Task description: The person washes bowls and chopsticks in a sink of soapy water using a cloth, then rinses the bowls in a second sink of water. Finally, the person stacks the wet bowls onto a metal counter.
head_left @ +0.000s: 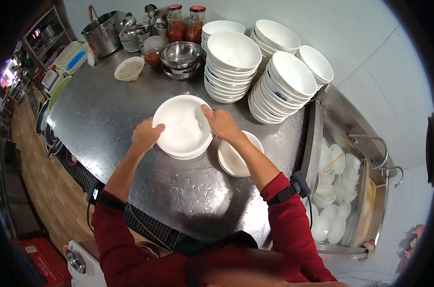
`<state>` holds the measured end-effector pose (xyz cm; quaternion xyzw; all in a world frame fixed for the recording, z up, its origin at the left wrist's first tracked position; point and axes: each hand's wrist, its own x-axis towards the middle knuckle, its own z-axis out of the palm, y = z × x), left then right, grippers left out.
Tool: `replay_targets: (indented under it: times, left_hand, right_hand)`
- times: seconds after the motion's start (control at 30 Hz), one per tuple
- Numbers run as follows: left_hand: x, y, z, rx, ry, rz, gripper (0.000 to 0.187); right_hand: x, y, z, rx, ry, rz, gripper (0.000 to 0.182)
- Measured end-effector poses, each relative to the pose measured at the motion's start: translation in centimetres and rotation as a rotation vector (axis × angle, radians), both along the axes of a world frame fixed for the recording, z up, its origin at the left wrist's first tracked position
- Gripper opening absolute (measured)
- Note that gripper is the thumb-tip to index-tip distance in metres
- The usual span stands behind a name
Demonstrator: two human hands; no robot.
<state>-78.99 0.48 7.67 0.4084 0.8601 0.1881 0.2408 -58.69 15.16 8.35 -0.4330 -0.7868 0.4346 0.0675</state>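
Observation:
A short stack of white bowls [181, 125] is gripped from both sides over the wet steel table [107, 110]. My left hand [146, 136] holds its left rim, thumb over the edge and fingers hidden beneath. On the right rim, my right hand [222, 123] has its thumb inside the top bowl and its fingers behind the stack. Partly covered by my right forearm, another white bowl [232, 160] rests on the table. Behind my right hand stand tall stacks of white bowls [233, 52], one leaning stack [291, 76] nearest to it.
At right, a sink [317, 129] holds many white dishes [329, 222] in water under two taps [382, 143]. Along the back are metal bowls [180, 55], a yellowish bowl [129, 69], a steel pot [102, 36] and jars with red contents [176, 28]. A wooden-look floor [40, 158] lies left.

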Motion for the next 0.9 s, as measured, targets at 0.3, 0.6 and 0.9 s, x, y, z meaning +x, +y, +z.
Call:
replay_targets:
  times: [0.3, 0.6, 0.9]
  left_hand:
    - [9.2, -6.0, -2.3, 0.66, -1.712, 0.708, 0.078]
    - [8.3, -1.0, -5.2, 0.885, -0.758, 0.175, 0.081]
    - [17.2, 0.5, -5.0, 0.331, -1.523, 0.48, 0.058]
  right_hand:
    - [8.9, -1.0, -0.7, 0.382, 0.228, -0.139, 0.046]
    - [20.9, -4.5, -5.4, 0.358, 0.051, -0.465, 0.042]
    - [32.7, -10.0, -1.1, 0.586, 0.069, -0.64, 0.031]
